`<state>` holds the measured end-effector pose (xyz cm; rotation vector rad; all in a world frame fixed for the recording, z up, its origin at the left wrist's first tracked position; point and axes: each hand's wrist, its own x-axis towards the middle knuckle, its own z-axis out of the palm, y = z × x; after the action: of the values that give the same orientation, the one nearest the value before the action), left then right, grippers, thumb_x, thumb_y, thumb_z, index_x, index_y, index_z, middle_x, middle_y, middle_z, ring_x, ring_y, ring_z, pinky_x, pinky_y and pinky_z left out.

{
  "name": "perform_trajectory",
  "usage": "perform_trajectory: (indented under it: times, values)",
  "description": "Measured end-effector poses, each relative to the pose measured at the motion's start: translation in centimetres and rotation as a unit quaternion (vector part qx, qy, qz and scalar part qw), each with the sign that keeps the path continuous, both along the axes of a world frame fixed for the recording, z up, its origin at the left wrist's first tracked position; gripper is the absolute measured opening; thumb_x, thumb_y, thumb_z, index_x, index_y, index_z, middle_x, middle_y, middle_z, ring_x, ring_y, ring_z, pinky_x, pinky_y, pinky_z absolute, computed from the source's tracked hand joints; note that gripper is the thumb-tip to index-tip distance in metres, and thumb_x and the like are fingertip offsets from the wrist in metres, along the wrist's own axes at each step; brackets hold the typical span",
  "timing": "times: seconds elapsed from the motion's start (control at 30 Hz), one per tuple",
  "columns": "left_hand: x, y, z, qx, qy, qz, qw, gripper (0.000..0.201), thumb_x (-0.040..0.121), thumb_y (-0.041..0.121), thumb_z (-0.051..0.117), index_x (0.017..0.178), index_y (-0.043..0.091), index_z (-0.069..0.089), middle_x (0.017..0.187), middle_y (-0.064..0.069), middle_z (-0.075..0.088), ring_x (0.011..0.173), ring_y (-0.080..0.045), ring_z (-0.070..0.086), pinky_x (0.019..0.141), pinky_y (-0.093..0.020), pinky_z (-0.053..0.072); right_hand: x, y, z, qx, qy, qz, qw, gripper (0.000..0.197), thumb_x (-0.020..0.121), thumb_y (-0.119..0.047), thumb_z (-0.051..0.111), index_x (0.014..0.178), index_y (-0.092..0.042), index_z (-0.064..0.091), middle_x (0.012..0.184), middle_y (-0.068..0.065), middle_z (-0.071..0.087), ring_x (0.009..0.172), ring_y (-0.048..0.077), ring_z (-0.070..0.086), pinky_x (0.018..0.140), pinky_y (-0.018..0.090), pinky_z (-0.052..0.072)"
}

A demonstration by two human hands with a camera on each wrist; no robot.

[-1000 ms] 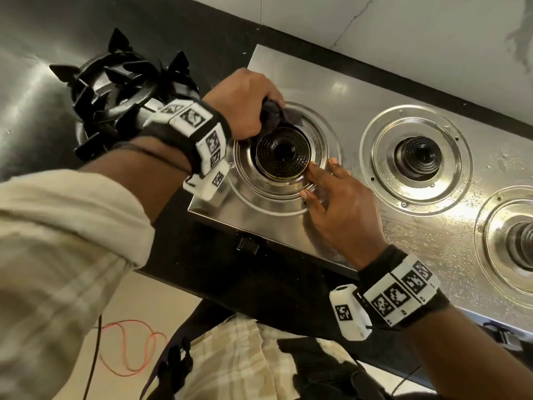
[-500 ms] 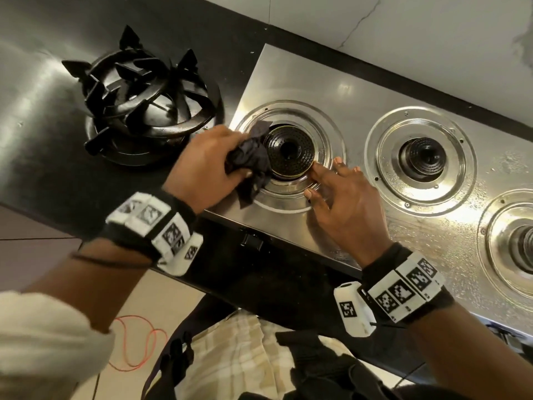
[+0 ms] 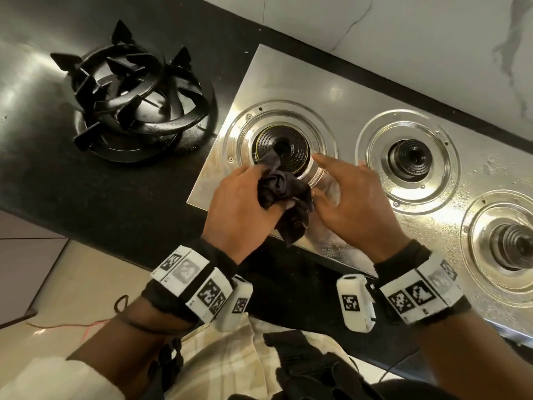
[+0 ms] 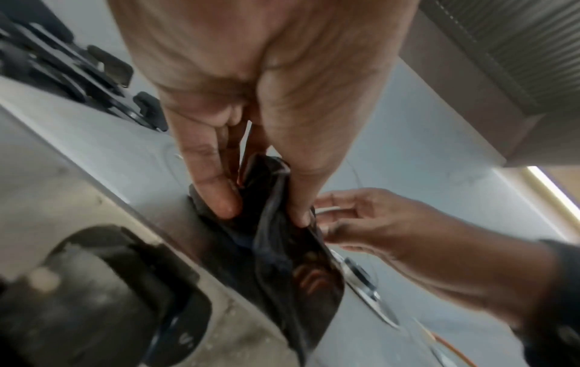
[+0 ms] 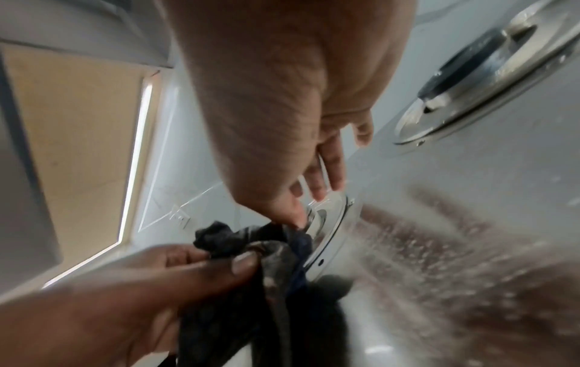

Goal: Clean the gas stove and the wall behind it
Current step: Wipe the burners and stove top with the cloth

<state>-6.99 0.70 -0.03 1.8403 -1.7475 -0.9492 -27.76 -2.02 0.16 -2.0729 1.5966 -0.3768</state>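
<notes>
The steel gas stove (image 3: 291, 79) lies on a black counter, its left burner (image 3: 281, 150) bare. My left hand (image 3: 245, 203) pinches a crumpled dark cloth (image 3: 284, 192) at the burner ring's near edge, over the stove's front left corner. In the left wrist view the fingers (image 4: 216, 196) and thumb squeeze the cloth (image 4: 270, 211). My right hand (image 3: 349, 200) rests beside it with straight fingers on the ring's right side; its fingertips (image 5: 326, 183) touch the ring and the thumb touches the cloth (image 5: 238, 240). The marbled white wall (image 3: 403, 47) runs behind the stove.
Stacked black pan supports (image 3: 129, 105) sit on the counter left of the stove. The middle burner (image 3: 409, 158) and right burner (image 3: 516, 249) are bare; the steel around them is speckled with droplets. A knob (image 4: 103, 305) sticks out of the stove's front.
My left hand has swept the cloth from the burner's far left round its left side to the near edge, next to the right hand. The right hand has barely shifted.
</notes>
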Motion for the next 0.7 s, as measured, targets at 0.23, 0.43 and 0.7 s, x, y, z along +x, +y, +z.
perform_trajectory:
  times: [0.23, 0.43, 0.7]
  values:
    - [2.4, -0.5, 0.9, -0.027, 0.097, -0.036, 0.994, 0.049, 0.096, 0.006, 0.058, 0.142, 0.025, 0.055, 0.132, 0.012, 0.059, 0.113, 0.003, 0.058, 0.098, -0.015, 0.050, 3.3, 3.9, 0.2, 0.001, -0.031, 0.082, 0.996, 0.062, 0.096, -0.060, 0.063, 0.150, -0.030, 0.056, 0.154, 0.000, 0.048, 0.137, 0.017, 0.043, 0.112, 0.037, 0.036]
    - [4.5, -4.3, -0.9, -0.048, -0.085, -0.122, 0.988, 0.058, 0.091, -0.003, 0.060, 0.147, 0.013, 0.054, 0.157, -0.004, 0.041, 0.146, -0.019, 0.039, 0.118, -0.023, 0.033, 5.4, 3.3, -2.0, -0.011, 0.000, 0.058, 0.998, 0.039, 0.094, -0.042, 0.072, 0.130, -0.027, 0.070, 0.145, -0.004, 0.057, 0.115, 0.017, 0.048, 0.090, 0.038, 0.052]
    - [3.7, -5.5, -1.2, -0.043, -0.116, -0.137, 0.983, 0.065, 0.088, 0.023, 0.078, 0.145, 0.018, 0.046, 0.137, -0.004, 0.059, 0.123, -0.024, 0.058, 0.097, -0.036, 0.048, 1.6, 2.9, -1.9, -0.033, 0.022, 0.025, 0.999, 0.021, 0.085, -0.018, 0.078, 0.105, -0.022, 0.071, 0.128, -0.009, 0.067, 0.112, 0.014, 0.052, 0.085, 0.029, 0.049]
